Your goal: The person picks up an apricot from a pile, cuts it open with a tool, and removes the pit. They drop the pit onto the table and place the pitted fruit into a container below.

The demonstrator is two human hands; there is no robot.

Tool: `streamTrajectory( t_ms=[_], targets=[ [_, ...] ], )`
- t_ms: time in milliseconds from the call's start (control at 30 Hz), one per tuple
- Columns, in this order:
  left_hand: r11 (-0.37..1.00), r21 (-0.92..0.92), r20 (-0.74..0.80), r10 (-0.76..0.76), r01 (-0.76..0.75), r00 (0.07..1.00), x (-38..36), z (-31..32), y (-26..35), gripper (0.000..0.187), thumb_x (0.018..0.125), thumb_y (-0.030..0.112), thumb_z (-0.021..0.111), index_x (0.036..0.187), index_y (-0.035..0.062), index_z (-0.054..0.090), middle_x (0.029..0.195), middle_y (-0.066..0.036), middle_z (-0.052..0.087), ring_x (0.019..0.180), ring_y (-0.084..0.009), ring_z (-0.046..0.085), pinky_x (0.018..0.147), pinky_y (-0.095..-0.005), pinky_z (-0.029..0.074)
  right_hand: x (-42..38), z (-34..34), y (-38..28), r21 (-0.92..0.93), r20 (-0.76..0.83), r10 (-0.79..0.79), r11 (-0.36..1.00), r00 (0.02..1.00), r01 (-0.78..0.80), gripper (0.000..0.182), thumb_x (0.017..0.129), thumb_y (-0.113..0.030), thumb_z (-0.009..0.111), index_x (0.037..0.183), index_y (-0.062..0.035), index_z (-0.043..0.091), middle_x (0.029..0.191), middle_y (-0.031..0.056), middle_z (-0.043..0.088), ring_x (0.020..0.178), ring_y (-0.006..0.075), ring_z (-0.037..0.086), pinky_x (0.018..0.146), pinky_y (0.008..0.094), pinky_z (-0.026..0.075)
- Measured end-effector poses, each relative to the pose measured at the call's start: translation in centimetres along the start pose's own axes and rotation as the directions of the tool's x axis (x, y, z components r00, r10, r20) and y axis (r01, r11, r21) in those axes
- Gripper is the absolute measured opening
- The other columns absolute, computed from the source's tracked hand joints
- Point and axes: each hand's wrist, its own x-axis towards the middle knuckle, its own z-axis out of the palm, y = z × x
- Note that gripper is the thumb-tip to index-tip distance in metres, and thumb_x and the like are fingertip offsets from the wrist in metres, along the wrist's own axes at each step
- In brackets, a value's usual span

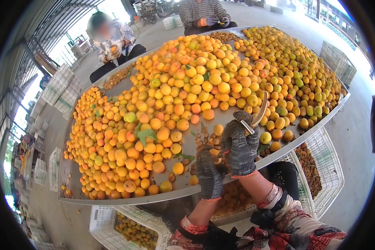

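Note:
My left hand (209,175), in a dark grey knit glove with an orange cuff, is closed around an apricot (215,153) at the table's near edge; the fingers partly hide the fruit. Just right of it, my gloved right hand (240,148) grips a small curved knife (261,109), whose tan, hooked end points up and away, with a short metal part at the fist. Both hands are close together. Loose apricots (166,100) are heaped on the metal table (85,201) beyond them. Brown pits (202,137) lie scattered by my left hand.
White plastic crates stand under the near edge, one holding greenish apricots (135,231), another brown pits (308,171). Two people sit across the table, one with gloved hands (216,21). Stacked crates (62,89) stand at left, and another crate (337,62) at right.

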Motion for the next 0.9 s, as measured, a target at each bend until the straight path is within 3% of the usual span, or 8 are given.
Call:
streamTrajectory(
  t_ms=[100, 200, 267, 500, 633, 700, 800, 900],
  targets=[
    [0.997, 0.061, -0.122, 0.048, -0.041, 0.991, -0.1, 0.6, 0.5, 0.028, 0.091, 0.015, 0.036, 0.110, -0.0013, 0.047, 0.106, -0.017, 0.051, 0.098, -0.0254, 0.050, 0.087, -0.0347, 0.039, 0.3, 0.3, -0.2, 0.035, -0.026, 0.034, 0.999, 0.999, -0.033, 0.025, 0.087, -0.012, 0.053, 0.111, -0.0082, 0.048, 0.070, -0.0001, 0.049, 0.053, 0.0071, 0.042, 0.044, 0.0205, 0.035],
    [0.962, -0.225, -0.080, -0.179, 0.157, 0.981, 0.5, 0.1, 1.7, 0.033, 0.094, 0.021, 0.030, 0.108, -0.0018, 0.049, 0.105, -0.017, 0.051, 0.096, -0.0255, 0.050, 0.087, -0.0343, 0.038, 1.7, 0.7, -0.4, 0.166, -0.099, 0.183, 0.972, 0.978, -0.165, 0.022, 0.085, -0.010, 0.052, 0.107, -0.0122, 0.050, 0.069, -0.0005, 0.049, 0.055, 0.0074, 0.044, 0.044, 0.0208, 0.036],
    [0.964, -0.224, -0.096, -0.167, 0.142, 0.981, 0.4, 0.2, 1.5, 0.033, 0.094, 0.021, 0.030, 0.108, -0.0020, 0.048, 0.105, -0.016, 0.051, 0.096, -0.0252, 0.050, 0.087, -0.0341, 0.037, 2.5, 0.3, 0.5, 0.286, -0.338, 0.412, 0.901, 0.846, -0.325, 0.019, 0.084, -0.010, 0.052, 0.102, -0.0140, 0.051, 0.067, -0.0010, 0.049, 0.050, 0.0084, 0.043, 0.043, 0.0216, 0.036],
    [0.833, -0.453, -0.049, -0.378, 0.316, 0.925, 0.5, 0.3, 0.9, 0.026, 0.093, 0.012, 0.034, 0.107, -0.0046, 0.048, 0.104, -0.019, 0.052, 0.095, -0.0276, 0.051, 0.085, -0.0347, 0.039, 2.9, -1.6, 2.7, 0.505, -0.249, 0.623, 0.737, 0.741, -0.449, 0.010, 0.084, -0.012, 0.052, 0.093, -0.0143, 0.050, 0.065, -0.0003, 0.049, 0.043, 0.0089, 0.038, 0.037, 0.0218, 0.034],
    [0.892, -0.333, -0.074, -0.347, 0.305, 0.935, 0.4, 1.4, -0.1, 0.032, 0.094, 0.023, 0.030, 0.104, -0.0002, 0.049, 0.098, -0.011, 0.052, 0.093, -0.0187, 0.050, 0.084, -0.0314, 0.040, 2.7, -2.7, 4.2, 0.634, -0.136, 0.773, 0.549, 0.620, -0.545, 0.009, 0.082, -0.019, 0.056, 0.083, -0.0138, 0.049, 0.067, 0.0011, 0.049, 0.050, 0.0130, 0.043, 0.039, 0.0254, 0.034],
    [0.365, -0.842, 0.091, -0.630, 0.398, 0.771, 0.6, 1.8, -0.5, 0.027, 0.092, 0.015, 0.037, 0.106, -0.0047, 0.048, 0.103, -0.018, 0.053, 0.096, -0.0269, 0.050, 0.085, -0.0342, 0.039, 2.7, -2.2, 3.9, 0.652, -0.097, 0.809, 0.492, 0.580, -0.577, 0.011, 0.082, -0.021, 0.058, 0.079, -0.0133, 0.049, 0.066, 0.0009, 0.048, 0.049, 0.0130, 0.042, 0.040, 0.0252, 0.034],
    [0.519, -0.736, 0.082, -0.568, 0.434, 0.819, 1.0, 1.0, -0.5, 0.029, 0.092, 0.018, 0.036, 0.106, -0.0045, 0.048, 0.101, -0.016, 0.053, 0.094, -0.0248, 0.051, 0.084, -0.0340, 0.040, 2.9, -0.8, 3.1, 0.612, -0.205, 0.777, 0.576, 0.595, -0.542, 0.014, 0.081, -0.021, 0.059, 0.076, -0.0122, 0.050, 0.064, -0.0004, 0.048, 0.047, 0.0131, 0.041, 0.040, 0.0248, 0.034],
    [0.656, -0.602, 0.050, -0.537, 0.455, 0.842, 0.2, 1.9, -2.4, 0.033, 0.093, 0.026, 0.036, 0.106, -0.0013, 0.050, 0.099, -0.011, 0.055, 0.091, -0.0206, 0.052, 0.083, -0.0303, 0.042, 3.2, -0.9, 1.6, 0.579, -0.169, 0.640, 0.680, 0.750, -0.450, 0.005, 0.085, -0.015, 0.052, 0.088, -0.0119, 0.049, 0.067, 0.0002, 0.050, 0.043, 0.0068, 0.038, 0.037, 0.0222, 0.035]
  ],
)
